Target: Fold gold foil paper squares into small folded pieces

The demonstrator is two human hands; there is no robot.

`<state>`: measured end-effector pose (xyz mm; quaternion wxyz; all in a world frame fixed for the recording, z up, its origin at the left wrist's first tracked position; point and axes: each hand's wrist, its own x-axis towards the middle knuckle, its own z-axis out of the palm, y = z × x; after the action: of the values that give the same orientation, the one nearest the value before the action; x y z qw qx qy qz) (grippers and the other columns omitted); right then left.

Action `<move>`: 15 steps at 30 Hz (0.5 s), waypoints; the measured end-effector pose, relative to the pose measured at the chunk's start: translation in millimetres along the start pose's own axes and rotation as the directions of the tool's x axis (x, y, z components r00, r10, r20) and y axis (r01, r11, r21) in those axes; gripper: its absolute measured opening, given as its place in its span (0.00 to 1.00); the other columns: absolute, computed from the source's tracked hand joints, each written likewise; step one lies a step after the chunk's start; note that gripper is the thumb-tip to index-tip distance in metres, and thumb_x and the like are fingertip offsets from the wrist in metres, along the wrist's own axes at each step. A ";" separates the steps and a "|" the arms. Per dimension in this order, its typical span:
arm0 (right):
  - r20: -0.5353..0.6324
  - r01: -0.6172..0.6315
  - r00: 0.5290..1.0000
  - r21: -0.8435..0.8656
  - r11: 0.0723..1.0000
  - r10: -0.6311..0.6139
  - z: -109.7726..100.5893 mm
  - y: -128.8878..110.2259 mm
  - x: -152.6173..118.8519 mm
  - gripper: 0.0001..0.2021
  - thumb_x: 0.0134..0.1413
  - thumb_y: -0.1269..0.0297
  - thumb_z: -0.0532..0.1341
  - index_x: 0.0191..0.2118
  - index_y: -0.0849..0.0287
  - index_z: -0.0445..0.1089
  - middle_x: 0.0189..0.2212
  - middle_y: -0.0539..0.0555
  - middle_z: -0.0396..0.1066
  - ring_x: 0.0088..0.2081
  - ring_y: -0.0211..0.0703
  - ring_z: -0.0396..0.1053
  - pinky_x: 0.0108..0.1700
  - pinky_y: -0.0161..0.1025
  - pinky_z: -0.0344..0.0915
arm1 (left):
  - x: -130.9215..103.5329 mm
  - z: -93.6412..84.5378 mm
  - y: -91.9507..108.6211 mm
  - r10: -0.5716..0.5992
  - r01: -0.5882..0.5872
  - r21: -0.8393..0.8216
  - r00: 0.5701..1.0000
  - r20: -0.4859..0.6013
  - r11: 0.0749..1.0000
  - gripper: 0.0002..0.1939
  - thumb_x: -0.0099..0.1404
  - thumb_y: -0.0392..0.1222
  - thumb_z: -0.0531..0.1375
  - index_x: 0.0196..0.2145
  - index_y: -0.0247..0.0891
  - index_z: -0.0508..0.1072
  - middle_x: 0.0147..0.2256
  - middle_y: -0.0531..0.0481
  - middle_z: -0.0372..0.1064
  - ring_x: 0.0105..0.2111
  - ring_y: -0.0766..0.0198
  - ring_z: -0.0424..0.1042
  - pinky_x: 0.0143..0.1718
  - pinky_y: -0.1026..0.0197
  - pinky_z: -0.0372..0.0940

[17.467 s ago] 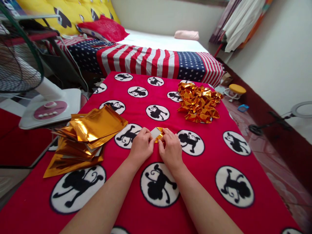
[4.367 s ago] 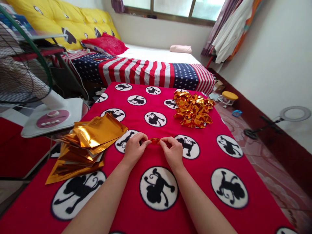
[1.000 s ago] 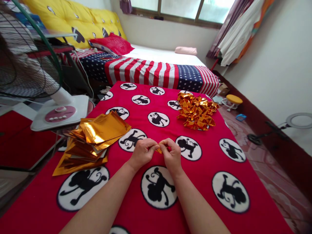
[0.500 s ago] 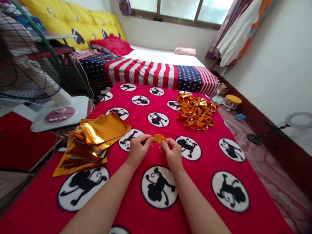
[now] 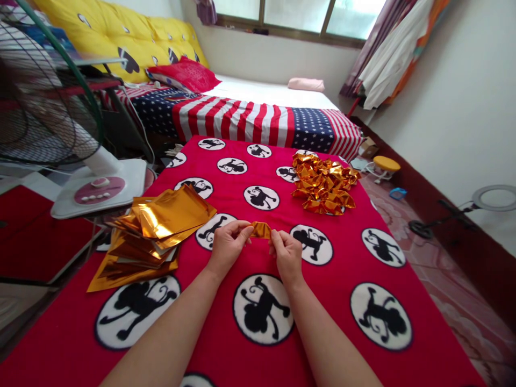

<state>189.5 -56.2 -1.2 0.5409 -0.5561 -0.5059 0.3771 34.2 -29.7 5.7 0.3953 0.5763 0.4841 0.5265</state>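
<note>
A small folded piece of gold foil paper (image 5: 262,230) is stretched between my two hands, just above the red cloth. My left hand (image 5: 229,243) pinches its left end between thumb and fingers. At the opposite end, my right hand (image 5: 287,252) pinches it the same way. To the left lies an uneven stack of flat gold foil sheets (image 5: 173,212), some showing pale edges. A heap of folded gold foil pieces (image 5: 324,183) sits at the far right of the cloth.
Red cloth (image 5: 322,301) with black monkey figures in white circles covers the table. A fan (image 5: 100,183) stands off its left edge. Beyond the far edge is a bed (image 5: 250,121). A yellow stool (image 5: 385,164) is on the floor at right.
The hands have drawn slightly apart, with the right hand moving a little rightward. More of the folded foil paper shows between them, its front face flatter. The stack and heap are unchanged.
</note>
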 end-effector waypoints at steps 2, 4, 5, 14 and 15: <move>-0.027 -0.018 0.999 -0.005 1.000 0.018 -0.4 1.7 0.1 0.22 0.60 0.50 0.57 0.20 0.58 0.64 0.14 0.45 0.59 0.17 0.33 0.54 0.21 0.34 0.50 | -0.7 -0.9 0.3 -0.011 0.011 -0.011 1.000 0.019 1.000 0.13 0.62 0.47 0.62 0.40 0.35 0.75 0.19 0.55 0.69 0.20 0.68 0.70 0.23 0.68 0.63; -0.049 -0.038 0.998 0.032 0.999 0.040 -0.9 2.2 1.0 0.22 0.59 0.49 0.57 0.20 0.58 0.65 0.13 0.45 0.59 0.17 0.33 0.54 0.21 0.34 0.50 | -1.0 -2.3 0.4 0.022 -0.021 -0.013 0.998 0.063 1.000 0.16 0.64 0.48 0.61 0.45 0.36 0.74 0.20 0.55 0.70 0.22 0.67 0.72 0.25 0.67 0.65; -0.056 -0.049 0.997 0.059 0.997 0.052 -1.3 1.9 1.6 0.22 0.59 0.48 0.57 0.20 0.58 0.65 0.13 0.45 0.60 0.17 0.33 0.55 0.21 0.34 0.50 | -1.0 -3.0 0.2 0.049 -0.049 -0.008 0.995 0.090 0.999 0.17 0.63 0.47 0.61 0.47 0.37 0.74 0.23 0.53 0.72 0.24 0.66 0.73 0.27 0.67 0.66; -0.033 -0.013 0.999 0.073 0.997 0.015 -4.3 -0.6 4.0 0.21 0.60 0.48 0.56 0.25 0.59 0.67 0.18 0.48 0.64 0.19 0.34 0.59 0.21 0.33 0.54 | 1.0 -5.1 -5.3 0.136 -0.146 0.113 0.987 0.088 0.983 0.17 0.59 0.47 0.65 0.45 0.37 0.77 0.40 0.43 0.77 0.36 0.59 0.76 0.37 0.61 0.71; -0.042 -0.005 0.999 0.073 0.997 0.008 -4.1 -0.2 4.2 0.18 0.59 0.48 0.57 0.28 0.58 0.68 0.20 0.48 0.66 0.20 0.34 0.60 0.22 0.33 0.56 | 1.1 -5.1 -5.1 0.123 -0.132 0.106 0.989 0.083 0.986 0.16 0.59 0.47 0.65 0.44 0.37 0.77 0.39 0.43 0.77 0.35 0.59 0.76 0.36 0.61 0.70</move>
<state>194.3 -53.0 0.0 0.5702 -0.5455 -0.4784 0.3854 28.4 -27.8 1.8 0.3461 0.6468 0.4595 0.5006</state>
